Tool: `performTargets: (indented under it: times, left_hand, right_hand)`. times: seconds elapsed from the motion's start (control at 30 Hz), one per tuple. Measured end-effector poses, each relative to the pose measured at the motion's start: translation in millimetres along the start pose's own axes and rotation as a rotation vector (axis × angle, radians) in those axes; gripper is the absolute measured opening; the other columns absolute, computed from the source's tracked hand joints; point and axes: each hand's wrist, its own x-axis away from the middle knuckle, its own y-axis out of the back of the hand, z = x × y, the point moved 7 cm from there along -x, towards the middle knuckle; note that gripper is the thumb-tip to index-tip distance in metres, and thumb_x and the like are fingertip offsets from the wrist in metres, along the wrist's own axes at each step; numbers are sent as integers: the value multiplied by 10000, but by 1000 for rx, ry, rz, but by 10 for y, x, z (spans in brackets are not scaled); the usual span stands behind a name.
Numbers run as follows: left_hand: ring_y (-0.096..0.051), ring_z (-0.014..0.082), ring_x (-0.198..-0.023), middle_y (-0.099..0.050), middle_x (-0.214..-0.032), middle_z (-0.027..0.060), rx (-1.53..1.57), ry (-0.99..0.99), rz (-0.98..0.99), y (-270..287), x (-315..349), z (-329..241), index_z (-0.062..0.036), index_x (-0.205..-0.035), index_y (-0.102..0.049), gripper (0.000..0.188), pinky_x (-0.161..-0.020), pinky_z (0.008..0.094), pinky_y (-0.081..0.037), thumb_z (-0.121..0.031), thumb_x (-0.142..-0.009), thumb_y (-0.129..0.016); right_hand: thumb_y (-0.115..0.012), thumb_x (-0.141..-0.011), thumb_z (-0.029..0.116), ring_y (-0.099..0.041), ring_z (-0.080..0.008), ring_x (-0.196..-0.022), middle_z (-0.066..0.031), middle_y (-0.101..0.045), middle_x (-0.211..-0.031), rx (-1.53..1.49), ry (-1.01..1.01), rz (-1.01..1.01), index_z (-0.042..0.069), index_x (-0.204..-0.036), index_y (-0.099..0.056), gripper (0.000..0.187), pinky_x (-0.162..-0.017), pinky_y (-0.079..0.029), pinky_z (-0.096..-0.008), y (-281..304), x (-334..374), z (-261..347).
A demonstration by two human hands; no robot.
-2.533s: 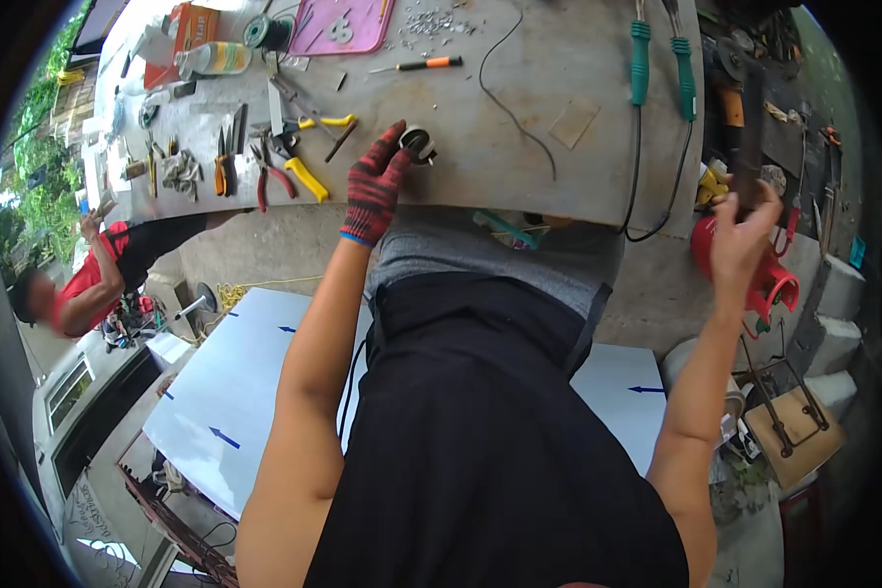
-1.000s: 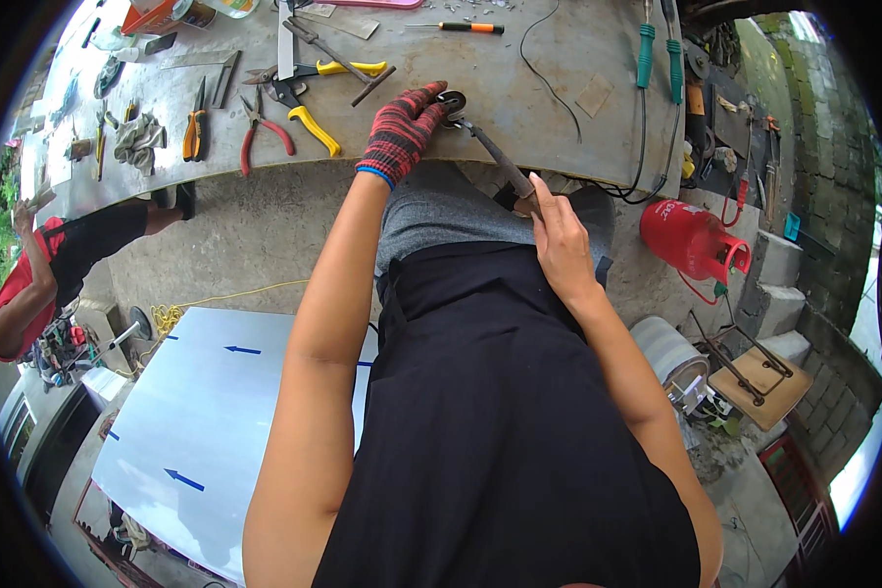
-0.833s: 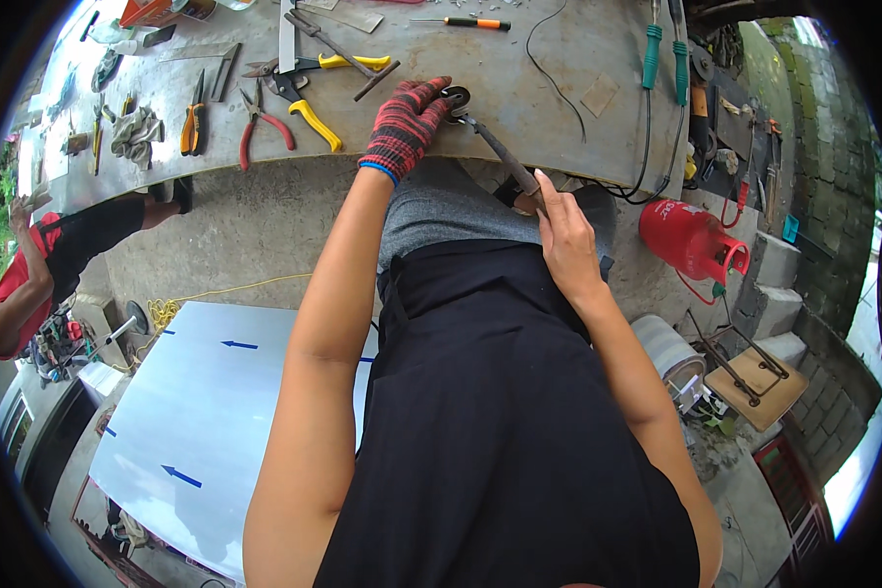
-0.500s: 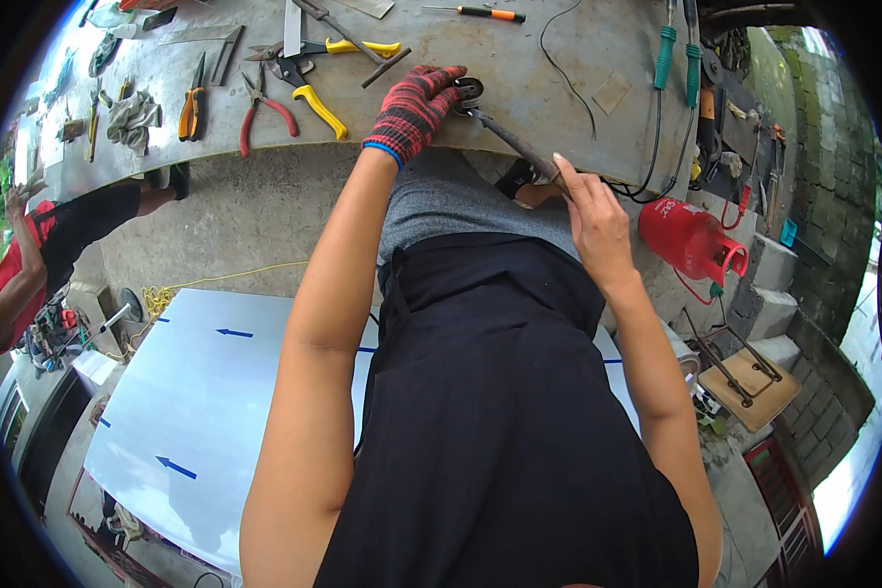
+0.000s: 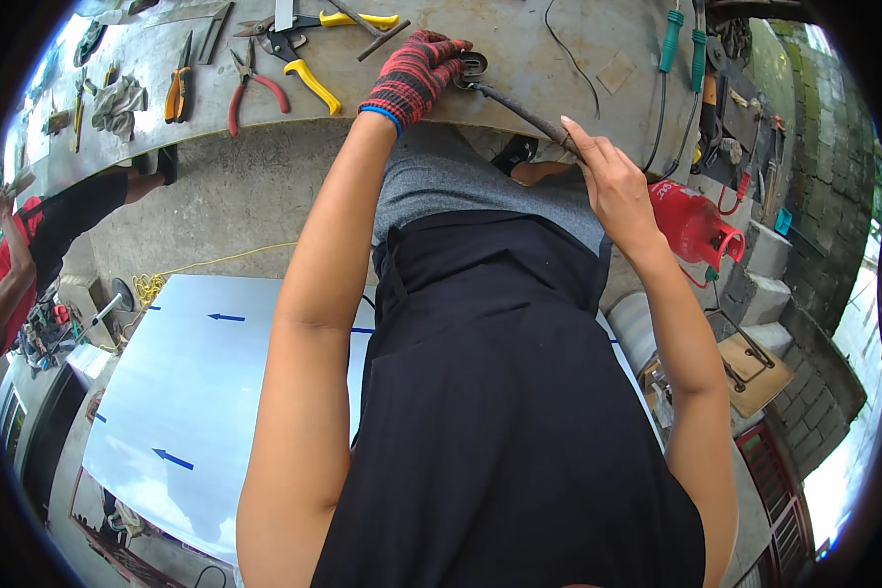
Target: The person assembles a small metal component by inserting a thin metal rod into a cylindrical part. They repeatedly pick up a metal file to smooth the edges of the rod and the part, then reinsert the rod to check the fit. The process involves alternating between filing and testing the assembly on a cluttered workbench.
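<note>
My left hand (image 5: 416,80), in a red and black knit glove with a blue cuff, has its fingers closed on a small, round dark metal piece (image 5: 472,67) at the worktable's near edge. My bare right hand (image 5: 617,181) is wrapped round the near end of a long dark rod-like tool (image 5: 529,120). The tool's far tip meets the metal piece; whether the two are joined, I cannot tell. Left of the glove lie yellow-handled snips (image 5: 309,83), red-handled pliers (image 5: 255,90) and orange-handled pliers (image 5: 179,88).
The metal worktable (image 5: 519,39) also bears a grey rag (image 5: 120,106) and green-handled cable tools (image 5: 670,41). A red gas cylinder (image 5: 691,225) stands at the right. Behind me lies a pale sheet with blue arrows (image 5: 196,382). Another person (image 5: 29,255) is at the far left.
My right hand has swung a little to the right and down, the tool's near end with it. My left hand keeps its hold on the metal piece. The whole view has shifted slightly.
</note>
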Motion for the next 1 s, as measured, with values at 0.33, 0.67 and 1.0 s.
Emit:
performTargets:
  times: [0.33,0.67,1.0]
  left_hand:
    - [-717,296,-1020,-697,-1148,151,329,158,-235,38,239,-75,-112,-1246,-752,336,-905,366,-557,-177,-917,-768]
    - [-705,283,-1096,-652,-1253,185,196,117,-202,63,375,-177,-84,-1340,-688,468,-939,361,-562,-288,-926,-769]
    - [-706,282,-1100,-612,-1296,184,258,282,-88,14,382,-229,-101,-1410,-637,599,-972,381,-576,-344,-890,-809]
  right_hand:
    - [-636,-899,-38,-678,-366,-895,-151,-652,-971,-135,-20,57,142,-1515,-500,656,-793,-549,-476,55,-97,-25]
    - [-639,-889,-56,-674,-369,-875,-154,-639,-941,-163,16,69,135,-1514,-500,668,-768,-537,-481,41,-119,-103]
    - [-653,-885,-59,-672,-349,-863,-138,-636,-941,-185,11,76,151,-1520,-499,687,-756,-539,-476,5,-121,-150]
